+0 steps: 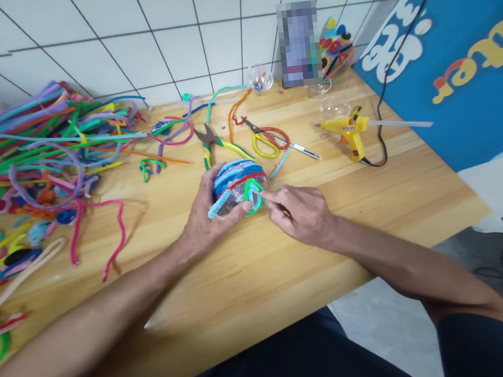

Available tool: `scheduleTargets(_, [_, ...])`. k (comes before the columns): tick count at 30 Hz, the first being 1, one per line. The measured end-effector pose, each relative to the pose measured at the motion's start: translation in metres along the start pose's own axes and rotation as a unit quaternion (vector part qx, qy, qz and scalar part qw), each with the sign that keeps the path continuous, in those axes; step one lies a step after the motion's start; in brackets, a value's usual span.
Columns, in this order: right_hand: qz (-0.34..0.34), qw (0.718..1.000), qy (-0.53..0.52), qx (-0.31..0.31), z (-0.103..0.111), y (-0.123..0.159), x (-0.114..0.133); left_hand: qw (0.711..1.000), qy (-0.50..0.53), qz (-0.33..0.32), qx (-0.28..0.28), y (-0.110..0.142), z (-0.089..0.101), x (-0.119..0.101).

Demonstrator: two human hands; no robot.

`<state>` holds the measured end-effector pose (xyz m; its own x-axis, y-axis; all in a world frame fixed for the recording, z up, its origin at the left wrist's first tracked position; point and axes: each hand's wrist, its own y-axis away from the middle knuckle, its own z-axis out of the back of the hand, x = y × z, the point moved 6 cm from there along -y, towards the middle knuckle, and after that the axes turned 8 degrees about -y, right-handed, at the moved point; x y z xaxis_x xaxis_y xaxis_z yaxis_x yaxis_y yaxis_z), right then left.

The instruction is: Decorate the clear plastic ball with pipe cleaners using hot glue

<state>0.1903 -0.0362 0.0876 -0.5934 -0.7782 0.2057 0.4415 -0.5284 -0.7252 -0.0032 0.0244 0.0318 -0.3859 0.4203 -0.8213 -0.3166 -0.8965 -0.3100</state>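
A rounded craft ball (239, 175) is partly wrapped in blue, purple and red pipe cleaners, with a clear surface showing lower down. My left hand (205, 217) grips it from the left, its thumb across the front. On the front sits a green pipe-cleaner loop (248, 190) with light blue inside it. A light blue pipe-cleaner piece (219, 204) sticks out near my left thumb. My right hand (303, 212) is closed, its fingertips at the loop's right edge; a small dark bit shows between the fingers, too hidden to name.
Pliers (210, 139), scissors (268, 138) and a pen (304, 150) lie behind the ball. A yellow glue gun (351, 133) with a black cord stands at the right. Many pipe cleaners (48, 132) pile up at the left. Clear cups (260, 78) and a blurred screen (299, 42) are by the wall.
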Motion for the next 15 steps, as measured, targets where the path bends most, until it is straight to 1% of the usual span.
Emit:
scheduleTargets(5, [-0.001, 1.0, -0.003, 0.002, -0.0001, 0.0008, -0.0004, 1.0, -0.013, -0.002, -0.006, -0.0009, -0.001, -0.0009])
scheduleTargets(10, [-0.021, 1.0, -0.013, 0.006, -0.0015, 0.0039, -0.0026, 0.999, -0.034, -0.008, -0.006, -0.0017, -0.0018, -0.0025])
scheduleTargets(15, [-0.003, 1.0, -0.022, 0.0, -0.0007, 0.0038, 0.0006, 0.999, -0.035, -0.017, -0.014, -0.0016, -0.0016, -0.0034])
